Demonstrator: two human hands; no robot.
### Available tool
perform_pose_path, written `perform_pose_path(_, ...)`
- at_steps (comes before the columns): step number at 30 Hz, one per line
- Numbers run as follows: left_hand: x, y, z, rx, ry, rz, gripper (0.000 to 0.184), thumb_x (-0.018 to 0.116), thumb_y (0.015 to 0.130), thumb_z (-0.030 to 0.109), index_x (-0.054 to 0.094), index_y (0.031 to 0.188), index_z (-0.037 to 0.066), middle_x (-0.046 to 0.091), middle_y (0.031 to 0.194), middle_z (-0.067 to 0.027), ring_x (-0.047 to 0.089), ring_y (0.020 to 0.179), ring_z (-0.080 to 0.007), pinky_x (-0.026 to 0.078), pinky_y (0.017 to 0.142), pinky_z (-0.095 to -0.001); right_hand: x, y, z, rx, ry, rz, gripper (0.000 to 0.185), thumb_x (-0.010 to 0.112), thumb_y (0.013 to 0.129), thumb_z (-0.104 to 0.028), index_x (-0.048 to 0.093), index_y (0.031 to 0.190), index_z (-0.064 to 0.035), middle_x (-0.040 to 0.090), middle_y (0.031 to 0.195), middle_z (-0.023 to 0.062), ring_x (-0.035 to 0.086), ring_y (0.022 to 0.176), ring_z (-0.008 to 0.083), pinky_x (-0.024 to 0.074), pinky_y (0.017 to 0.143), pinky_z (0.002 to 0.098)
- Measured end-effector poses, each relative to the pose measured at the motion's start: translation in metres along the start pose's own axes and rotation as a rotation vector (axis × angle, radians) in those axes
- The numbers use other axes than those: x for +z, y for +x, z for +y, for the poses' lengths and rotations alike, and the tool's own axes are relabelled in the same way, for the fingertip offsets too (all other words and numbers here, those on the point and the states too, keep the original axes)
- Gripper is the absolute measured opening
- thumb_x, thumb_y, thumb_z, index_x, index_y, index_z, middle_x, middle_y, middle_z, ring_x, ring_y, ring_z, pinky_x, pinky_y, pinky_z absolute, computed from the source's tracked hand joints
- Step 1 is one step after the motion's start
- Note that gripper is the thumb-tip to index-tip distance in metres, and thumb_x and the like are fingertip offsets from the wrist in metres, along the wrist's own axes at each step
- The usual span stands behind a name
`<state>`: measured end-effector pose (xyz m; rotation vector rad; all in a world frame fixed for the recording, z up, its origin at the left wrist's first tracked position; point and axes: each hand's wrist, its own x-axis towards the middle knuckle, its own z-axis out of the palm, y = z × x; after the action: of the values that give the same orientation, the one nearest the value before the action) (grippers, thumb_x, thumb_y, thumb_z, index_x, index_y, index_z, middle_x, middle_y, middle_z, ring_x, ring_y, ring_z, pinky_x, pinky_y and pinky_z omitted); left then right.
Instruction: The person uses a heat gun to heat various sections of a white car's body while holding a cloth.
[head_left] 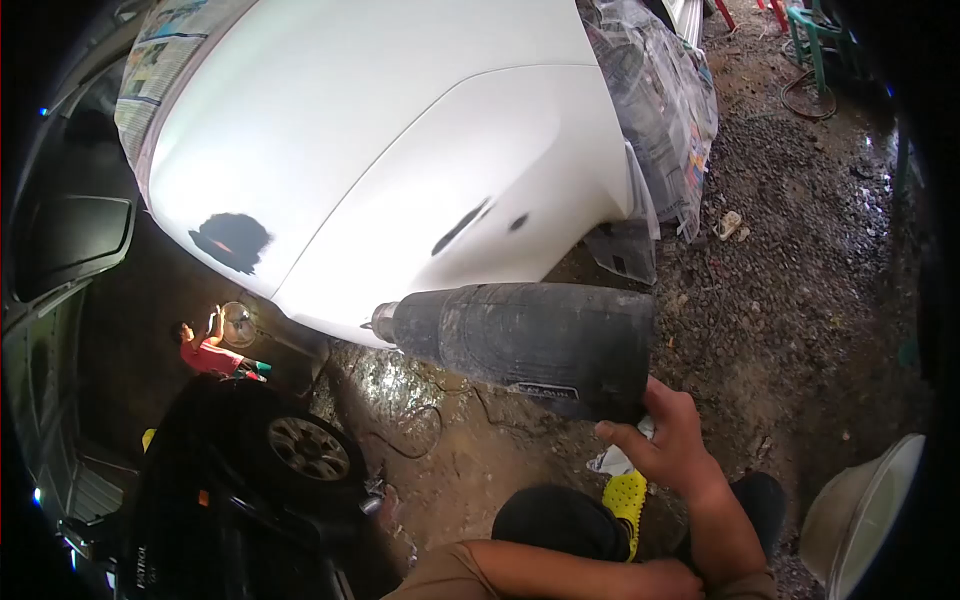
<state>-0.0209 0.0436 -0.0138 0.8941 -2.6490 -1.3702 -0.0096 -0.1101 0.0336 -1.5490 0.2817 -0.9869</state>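
Observation:
A black heat gun [540,335], its metal nozzle pointing left, is gripped at its rear lower end by my right hand [668,440], thumb and finger closed on it. The nozzle end overlaps the lower edge of a white car body panel [420,150] in view; I cannot tell whether they touch. Dark grey patches [235,242] mark the panel's paint. My left forearm lies across my lap, and my left hand [665,580] rests beside my right forearm at the bottom edge, its fingers hidden.
Masking newspaper [655,110] borders the panel. A black vehicle [240,490] stands lower left, near a person in red [210,355] beside a fan [238,325]. A white bucket [865,510] is at right. Cables [430,440] cross the wet ground, and a green stool [815,40] stands upper right.

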Motion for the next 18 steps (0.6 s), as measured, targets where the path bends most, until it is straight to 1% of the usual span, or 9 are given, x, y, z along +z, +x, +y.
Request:
perform_pose_path(1, 0.001, 0.001, 0.000, -0.014, 0.005, -0.023, 0.023, 0.055, 0.088, 0.020, 0.064, 0.092, 0.000, 0.064, 0.086, -0.0212, 0.063, 0.080, -0.0384, 0.051, 0.070, -0.0474, 0.000, 0.000, -0.005, 0.008, -0.042, -0.015, 0.049, 0.079, 0.078, -0.018, 0.059, 0.119, 0.0018, 0.070, 0.102, 0.0138, 0.067, 0.093, 0.0159, 0.0507, 0.082, 0.0287)
perform_pose_path(4, -0.001, 0.005, 0.001, -0.054, 0.030, -0.089, 0.023, 0.054, 0.088, 0.020, 0.063, 0.094, 0.001, 0.065, 0.087, -0.0210, 0.063, 0.081, -0.0387, 0.051, 0.070, -0.0478, -0.001, 0.002, -0.009, -0.025, 0.010, 0.015, 0.044, 0.076, 0.080, -0.015, 0.059, 0.117, 0.0015, 0.070, 0.099, 0.0119, 0.066, 0.090, 0.0142, 0.0507, 0.081, 0.0302)
perform_pose_path(5, -0.001, 0.006, 0.001, -0.065, 0.039, -0.110, 0.023, 0.053, 0.088, 0.020, 0.063, 0.095, 0.001, 0.065, 0.087, -0.0209, 0.063, 0.082, -0.0388, 0.051, 0.070, -0.0480, -0.002, 0.002, -0.012, 0.005, 0.038, 0.060, 0.044, 0.075, 0.080, -0.014, 0.058, 0.117, 0.0017, 0.070, 0.099, 0.0120, 0.065, 0.090, 0.0146, 0.0504, 0.082, 0.0304)
perform_pose_path(7, 0.008, 0.004, -0.005, -0.050, -0.013, -0.017, 0.022, 0.054, 0.088, 0.021, 0.063, 0.095, 0.002, 0.065, 0.087, -0.0206, 0.063, 0.082, -0.0391, 0.051, 0.070, -0.0485, -0.003, 0.002, -0.017, 0.064, 0.093, 0.148, 0.045, 0.074, 0.081, -0.013, 0.057, 0.119, 0.0021, 0.069, 0.100, 0.0122, 0.065, 0.091, 0.0154, 0.0499, 0.083, 0.0310)
perform_pose_path(8, 0.012, 0.003, -0.008, -0.041, -0.039, 0.029, 0.022, 0.054, 0.088, 0.021, 0.063, 0.096, 0.002, 0.065, 0.087, -0.0205, 0.063, 0.082, -0.0393, 0.050, 0.070, -0.0488, -0.003, 0.002, -0.014, 0.062, 0.120, 0.193, 0.047, 0.073, 0.081, -0.013, 0.054, 0.122, 0.0026, 0.068, 0.102, 0.0122, 0.064, 0.092, 0.0161, 0.0494, 0.084, 0.0310)
perform_pose_path(13, -0.004, 0.001, 0.002, -0.096, -0.003, -0.027, 0.022, 0.052, 0.089, 0.021, 0.063, 0.095, 0.003, 0.065, 0.089, -0.0198, 0.063, 0.084, -0.0390, 0.050, 0.070, -0.0491, -0.011, 0.004, -0.001, 0.034, 0.164, 0.419, 0.061, 0.071, 0.083, -0.011, 0.041, 0.134, 0.0052, 0.064, 0.109, 0.0130, 0.061, 0.101, 0.0195, 0.0465, 0.090, 0.0315)
perform_pose_path(14, -0.008, 0.000, 0.003, -0.108, 0.010, -0.039, 0.022, 0.052, 0.089, 0.021, 0.062, 0.095, 0.003, 0.065, 0.089, -0.0194, 0.063, 0.084, -0.0388, 0.050, 0.071, -0.0491, -0.015, 0.006, -0.003, 0.059, 0.180, 0.434, 0.064, 0.070, 0.085, -0.013, 0.037, 0.137, 0.0048, 0.065, 0.109, 0.0124, 0.060, 0.102, 0.0183, 0.0455, 0.092, 0.0313)
perform_pose_path(17, 0.006, 0.000, -0.007, -0.051, 0.025, 0.029, 0.023, 0.050, 0.090, 0.022, 0.062, 0.095, 0.003, 0.065, 0.090, -0.0189, 0.063, 0.086, -0.0385, 0.050, 0.071, -0.0488, -0.022, 0.010, -0.002, 0.054, 0.265, 0.491, 0.063, 0.069, 0.087, -0.014, 0.036, 0.138, 0.0040, 0.065, 0.110, 0.0121, 0.059, 0.102, 0.0160, 0.0452, 0.091, 0.0304)
perform_pose_path(18, 0.008, 0.001, -0.009, -0.050, 0.045, 0.021, 0.023, 0.050, 0.090, 0.022, 0.062, 0.095, 0.003, 0.065, 0.090, -0.0190, 0.063, 0.086, -0.0387, 0.050, 0.071, -0.0488, -0.024, 0.011, -0.002, 0.044, 0.246, 0.508, 0.063, 0.068, 0.088, -0.015, 0.036, 0.139, 0.0034, 0.065, 0.111, 0.0120, 0.059, 0.102, 0.0150, 0.0453, 0.091, 0.0295)
